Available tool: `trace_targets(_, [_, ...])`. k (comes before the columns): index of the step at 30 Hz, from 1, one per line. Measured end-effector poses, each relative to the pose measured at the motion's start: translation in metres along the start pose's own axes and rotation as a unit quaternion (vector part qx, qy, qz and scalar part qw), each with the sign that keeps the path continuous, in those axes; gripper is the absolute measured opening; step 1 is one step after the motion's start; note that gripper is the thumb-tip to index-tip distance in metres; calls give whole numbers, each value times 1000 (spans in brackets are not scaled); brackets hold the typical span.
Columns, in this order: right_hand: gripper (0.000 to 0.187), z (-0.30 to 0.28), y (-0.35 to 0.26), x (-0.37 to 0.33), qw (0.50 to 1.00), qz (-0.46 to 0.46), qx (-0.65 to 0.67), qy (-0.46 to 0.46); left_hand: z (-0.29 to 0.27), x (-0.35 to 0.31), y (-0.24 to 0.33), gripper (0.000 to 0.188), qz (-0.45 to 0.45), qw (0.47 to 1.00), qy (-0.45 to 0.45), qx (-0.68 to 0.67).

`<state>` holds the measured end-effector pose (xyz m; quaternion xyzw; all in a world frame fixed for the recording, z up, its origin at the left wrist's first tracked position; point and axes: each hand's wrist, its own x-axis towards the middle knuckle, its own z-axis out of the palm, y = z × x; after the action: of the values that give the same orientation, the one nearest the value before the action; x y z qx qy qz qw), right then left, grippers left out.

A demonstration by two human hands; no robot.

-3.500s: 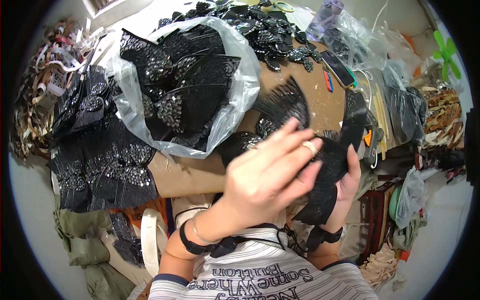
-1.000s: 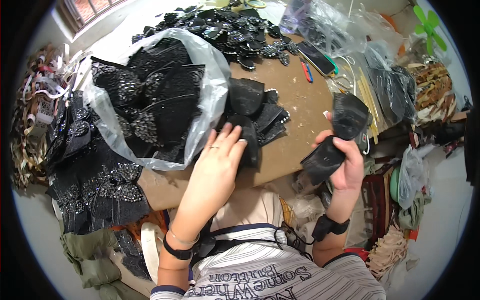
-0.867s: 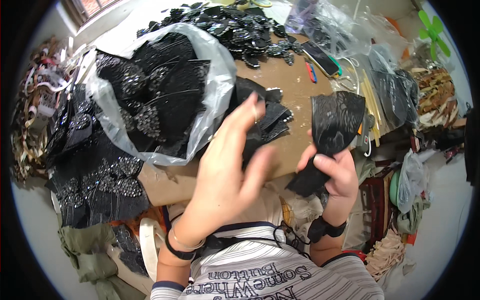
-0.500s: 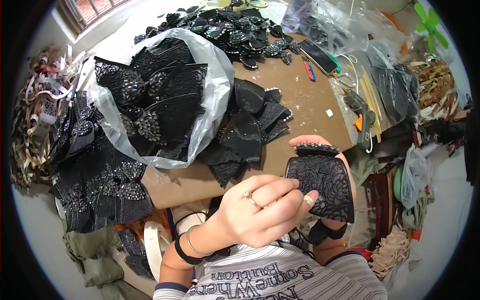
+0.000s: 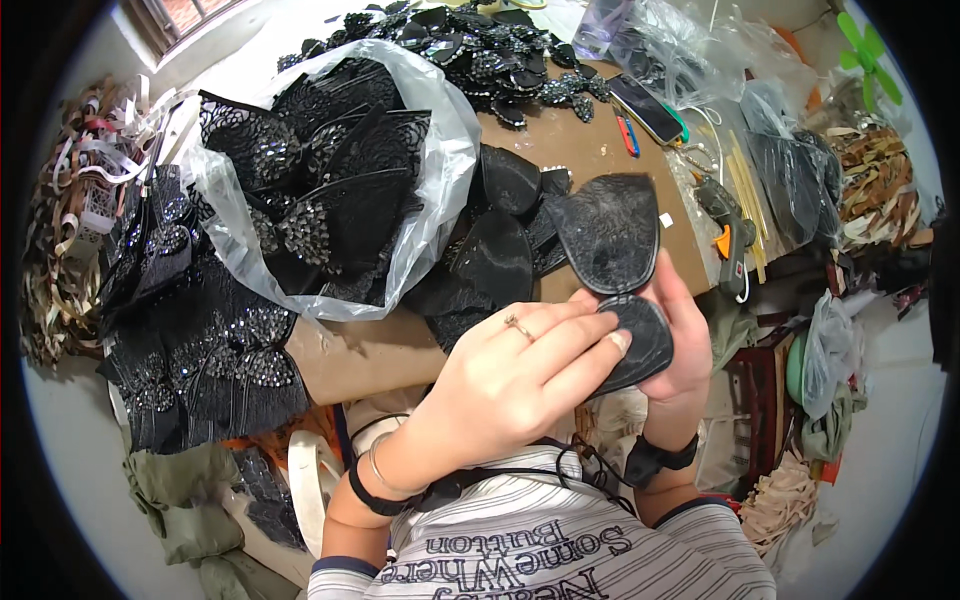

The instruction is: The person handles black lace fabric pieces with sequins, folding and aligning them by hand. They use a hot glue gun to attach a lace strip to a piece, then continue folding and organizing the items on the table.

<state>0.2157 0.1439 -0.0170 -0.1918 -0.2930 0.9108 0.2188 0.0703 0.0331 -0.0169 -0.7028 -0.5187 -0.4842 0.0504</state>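
Black bow is held over the table's near edge: right hand cupped around its lower half, left hand's fingers bunched narrow, gripping the same half. More black pieces lie just left, beside an open translucent plastic bag filled with beaded black bows. Farther right, a clear bag contains dark material, kind unclear.

Left forearm: bare, slants inward. Left hand: lies back upward, reaches across toward its partner, fingers together and bent. Right forearm: bare, rises steeply. Right hand: turns its palm inward, half cupped, just beside the left fingertips.
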Motion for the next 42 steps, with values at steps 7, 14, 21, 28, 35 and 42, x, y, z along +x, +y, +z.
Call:
trace_targets(7, [51,-10,1,0,994,93,-47,43,2,16,-3,42,-415,808,59,-414])
trace_targets(14, [55,-13,8,1,991,96,-76,-45,3,21,-15,49,-479,711,44,-513])
trace_targets(21, [50,-25,11,6,990,74,-93,-75,-3,22,-10,49,-465,774,29,-428])
trace_targets(28, [46,-26,11,12,993,50,-75,-70,-2,16,-14,42,-447,835,35,-320])
trace_targets(35, [40,-43,23,18,985,-29,-115,-128,11,12,-22,29,-371,903,125,-177])
trace_targets(42, [55,-47,26,7,986,1,-164,-27,20,2,-25,32,-396,892,99,-191])
